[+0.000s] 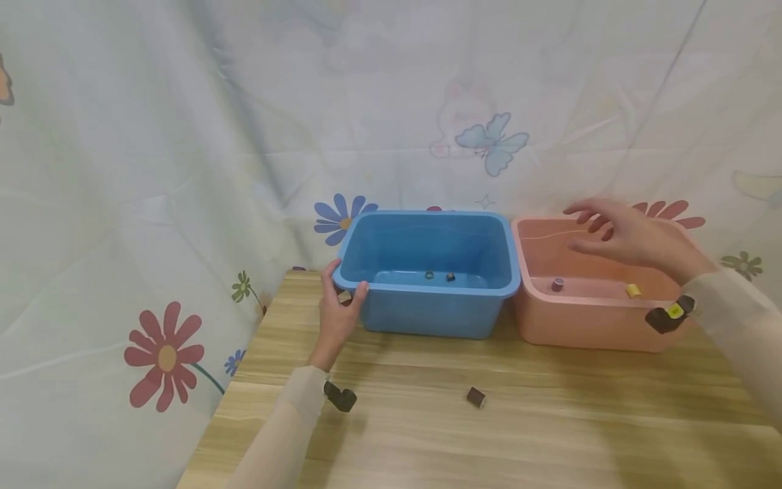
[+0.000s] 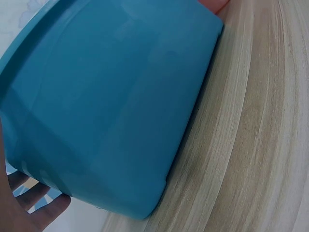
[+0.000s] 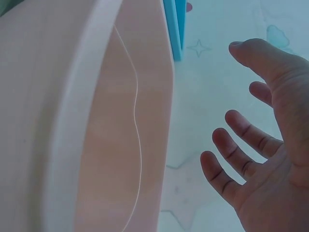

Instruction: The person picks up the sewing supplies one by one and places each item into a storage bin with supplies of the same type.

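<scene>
At the front left corner of the blue tub, my left hand grips the rim, thumb at the front. In the left wrist view its fingers lie against the tub's end wall. A small pale and dark thing shows beside that hand, its kind unclear. Over the pink tub hovers my right hand, fingers spread and loosely bent, holding nothing. Inside the pink tub are a purple thread spool and a yellow spool. A thin white line, perhaps thread, curves along its wall.
A dark brown spool lies on the wooden table in front of the tubs. Two small dark items sit on the blue tub's floor. Behind stands a flowered curtain. The two tubs stand side by side.
</scene>
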Tool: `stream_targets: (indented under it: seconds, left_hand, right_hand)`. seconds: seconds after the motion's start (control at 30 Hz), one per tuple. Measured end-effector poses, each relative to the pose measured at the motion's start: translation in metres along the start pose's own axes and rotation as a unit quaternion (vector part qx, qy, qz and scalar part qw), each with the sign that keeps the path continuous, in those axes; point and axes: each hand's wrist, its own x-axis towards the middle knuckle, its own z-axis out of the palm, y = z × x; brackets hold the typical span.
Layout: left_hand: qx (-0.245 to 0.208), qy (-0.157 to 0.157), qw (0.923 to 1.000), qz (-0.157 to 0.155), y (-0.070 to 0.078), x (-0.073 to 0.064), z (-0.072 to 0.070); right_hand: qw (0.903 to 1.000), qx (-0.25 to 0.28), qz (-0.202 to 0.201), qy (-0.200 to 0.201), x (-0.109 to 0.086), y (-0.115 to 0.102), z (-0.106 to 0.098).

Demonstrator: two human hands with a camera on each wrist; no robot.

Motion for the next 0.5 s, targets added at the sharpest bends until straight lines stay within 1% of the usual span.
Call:
stream_targets:
  seconds: [0.13, 0.37, 0.5]
  left_hand:
    - [0.002, -0.001, 1.0000, 0.001, -0.001, 0.000, 0.000]
    - [-0.004, -0.001, 1.0000, 0.003, -0.001, 0.000, 0.000]
    - [-0.007, 0.000, 1.0000, 0.005, -0.003, 0.001, 0.000]
  right_hand:
    - [1.0000, -0.003, -0.007, 0.003, -0.002, -0.004, 0.004]
    - [0.9999, -0.014, 0.009, 0.001, -0.008, -0.017, 0.010]
    - [0.9999, -0.016, 0.004, 0.000, -0.011, -0.023, 0.014]
